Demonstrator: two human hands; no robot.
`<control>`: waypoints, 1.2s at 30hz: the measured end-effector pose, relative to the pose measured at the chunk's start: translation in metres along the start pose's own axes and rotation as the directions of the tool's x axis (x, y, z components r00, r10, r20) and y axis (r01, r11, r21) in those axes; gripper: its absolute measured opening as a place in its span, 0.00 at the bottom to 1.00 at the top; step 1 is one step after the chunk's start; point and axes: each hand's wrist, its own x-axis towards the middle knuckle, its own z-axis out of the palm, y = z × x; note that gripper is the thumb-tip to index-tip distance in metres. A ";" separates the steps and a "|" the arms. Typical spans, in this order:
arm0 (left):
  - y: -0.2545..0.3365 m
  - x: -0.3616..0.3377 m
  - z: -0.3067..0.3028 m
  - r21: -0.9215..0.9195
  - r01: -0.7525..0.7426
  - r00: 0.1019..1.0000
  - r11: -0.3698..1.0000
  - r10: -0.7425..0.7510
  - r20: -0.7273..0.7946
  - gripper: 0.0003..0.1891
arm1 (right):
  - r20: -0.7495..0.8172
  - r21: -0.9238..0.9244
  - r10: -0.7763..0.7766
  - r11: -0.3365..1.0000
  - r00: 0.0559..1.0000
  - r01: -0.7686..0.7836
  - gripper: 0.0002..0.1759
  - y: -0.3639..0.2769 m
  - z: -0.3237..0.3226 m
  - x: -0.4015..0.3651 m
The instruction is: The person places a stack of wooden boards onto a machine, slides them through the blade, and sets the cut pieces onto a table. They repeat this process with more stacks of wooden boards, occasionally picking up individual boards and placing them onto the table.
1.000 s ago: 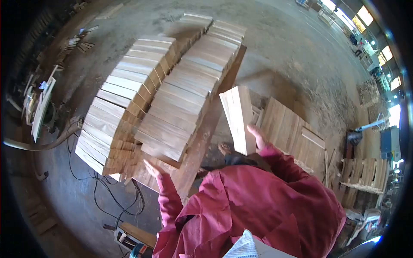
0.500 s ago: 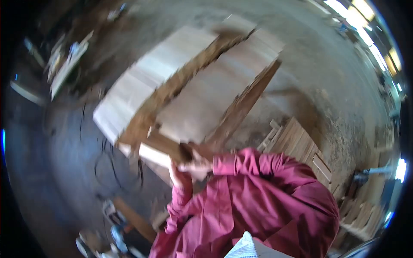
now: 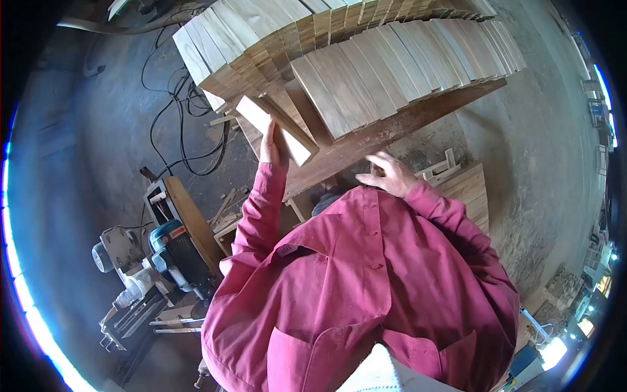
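Observation:
My left hand [image 3: 270,145] is closed around a small wooden block [image 3: 287,134] of pale boards, tilted over the near left end of the workbench [image 3: 366,138]. Away from the block, my right hand [image 3: 390,175] is held in front of my chest with its fingers spread and nothing in it. Beyond both hands, a long row of upright wooden boards [image 3: 372,78] stands on the bench. Behind it runs a second row of boards [image 3: 245,32], its left end beyond the held block.
Black cables [image 3: 173,98] coil on the floor at the left. A power tool [image 3: 171,245] and a machine [image 3: 124,261] stand at the lower left. Slatted wooden panels [image 3: 467,193] lie right of my right hand.
My right hand has let go of the wooden block and moved right, its fingers now spread. My left hand still holds the block. The view has shifted, with the board rows now higher in it.

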 end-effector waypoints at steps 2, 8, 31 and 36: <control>-0.011 0.022 -0.001 0.076 0.101 0.995 0.992 -0.102 0.015 0.26 | -0.052 0.021 0.084 0.996 0.995 -0.083 0.43 0.032 -0.008 -0.012; -0.047 0.048 0.053 0.278 0.182 0.982 0.943 -0.191 0.006 0.23 | -0.232 0.247 0.192 0.960 0.953 -0.133 0.32 0.081 -0.003 -0.048; -0.146 0.035 -0.117 0.909 -0.171 0.852 0.379 -0.407 0.330 0.44 | -0.184 0.276 0.911 0.407 0.368 -0.871 0.49 0.232 0.122 -0.269; -0.125 0.064 -0.067 0.659 -0.511 0.767 0.552 -0.052 0.639 0.26 | -0.108 0.276 0.934 0.356 0.340 -0.893 0.45 0.258 0.184 -0.316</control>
